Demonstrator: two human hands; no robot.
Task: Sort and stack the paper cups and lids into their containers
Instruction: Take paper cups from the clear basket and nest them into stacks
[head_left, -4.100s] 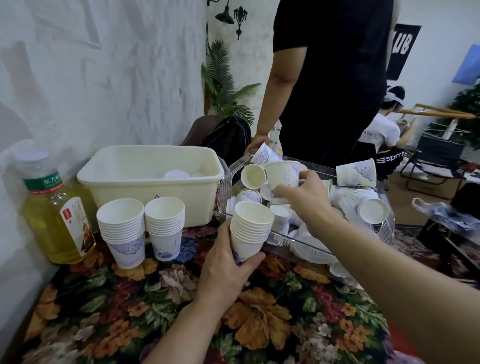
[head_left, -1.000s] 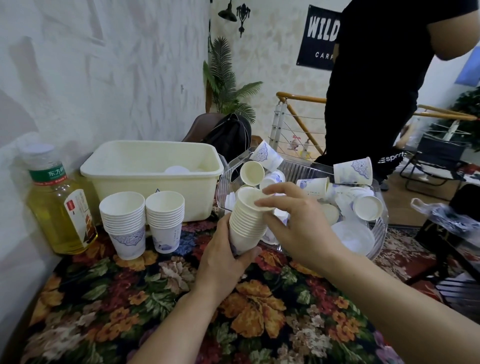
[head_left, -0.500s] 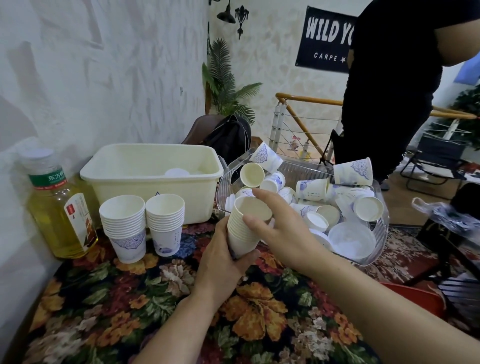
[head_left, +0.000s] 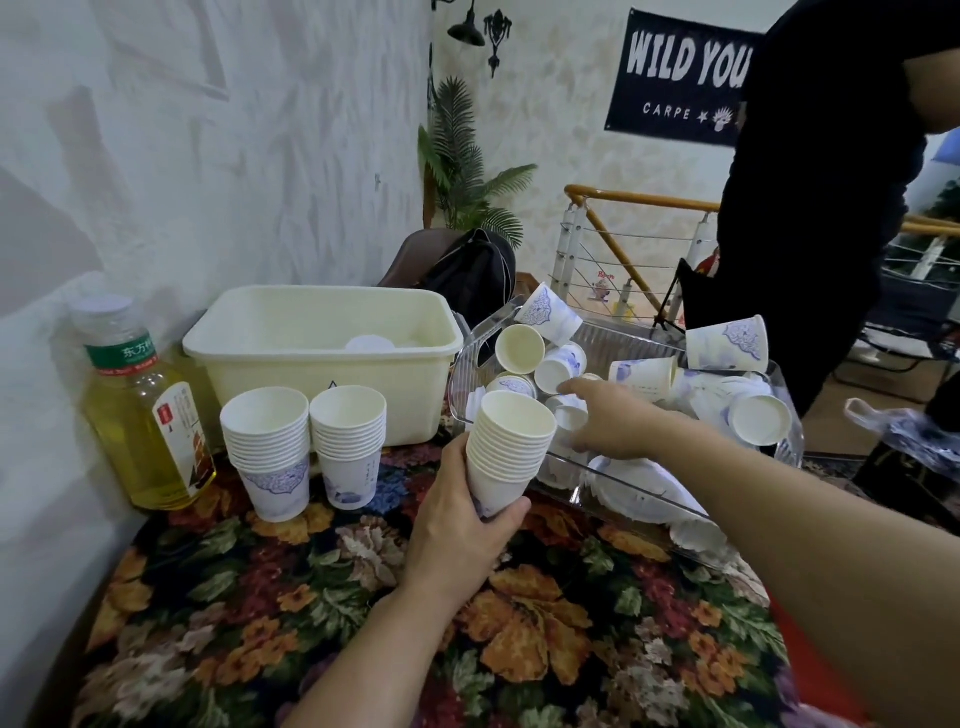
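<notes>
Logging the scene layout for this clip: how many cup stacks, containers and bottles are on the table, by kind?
Cup stacks: 3, two standing on the tablecloth, one held in the left hand
Containers: 2, cream tub, clear bin
Bottles: 1
Total: 6

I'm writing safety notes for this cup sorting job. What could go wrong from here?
The stack in the left hand is tall, tilted and gripped only near its base, so it might slip or topple. The right hand reaches into the clear bin, where loose cups perched on the pile could be knocked out. The bin seems to overhang the table edge and might tip.
</notes>
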